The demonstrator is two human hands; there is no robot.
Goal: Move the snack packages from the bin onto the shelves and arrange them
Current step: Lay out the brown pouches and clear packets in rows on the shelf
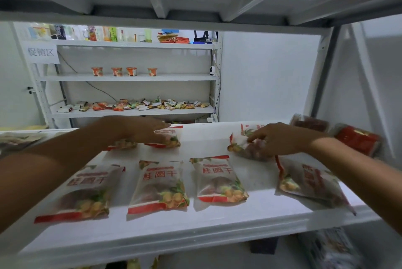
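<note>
Front-row translucent red-trimmed snack packages (158, 184) sit on white metal shelf (217, 221); arranging back row: left hand (141, 130) flat-fingered on one pack (171, 140), right hand (280, 138) fingers curled gripping skewed pack (237, 146), likely straightening next.

Glossy plastic snack packages (159, 184) on smooth white shelf (217, 223).

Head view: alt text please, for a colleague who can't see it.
Over a white shelf, the left hand rests flat on a back bag; the right hand touches a tilted bag. Four front bags lie along the near edge.
</note>
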